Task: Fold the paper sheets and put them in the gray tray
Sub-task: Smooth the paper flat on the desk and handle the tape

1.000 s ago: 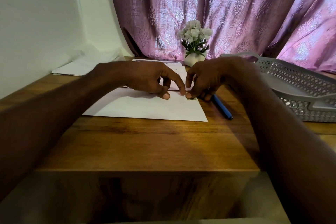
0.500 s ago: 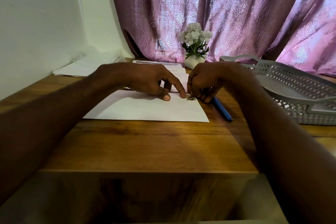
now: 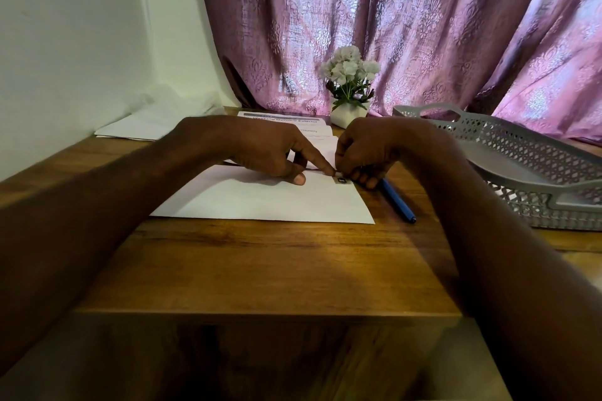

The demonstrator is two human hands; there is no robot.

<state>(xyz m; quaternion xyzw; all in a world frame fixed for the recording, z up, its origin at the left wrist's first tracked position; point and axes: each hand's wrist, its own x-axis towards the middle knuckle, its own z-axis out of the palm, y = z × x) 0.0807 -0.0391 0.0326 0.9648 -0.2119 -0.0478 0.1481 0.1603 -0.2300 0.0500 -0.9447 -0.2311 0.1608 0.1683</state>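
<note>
A white paper sheet is pinned flat to a wooden desk by the left hand, whose index finger is stretched out along the sheet's far edge while the thumb is pressed down on the paper and the other fingers are curled under. The right hand is seen with its fingers curled tight at the sheet's far right corner, fingertips against the left index finger; the corner appears to be pinched, though the contact itself is hidden by the knuckles. A small dark printed mark is visible on the paper just below the fingertips. The smooth, rectangular sheet is laid near the middle of the grained, brown desk, outside the gray tray. A blue pen is laid just beside the sheet's right edge, partly under the right hand. The plastic tray, perforated in a lattice pattern with cut-out handles, is set at the right. Printed sheets are spread behind the hands, and more white paper against the wall. White flowers in a small white pot are placed before embossed mauve curtains.
</note>
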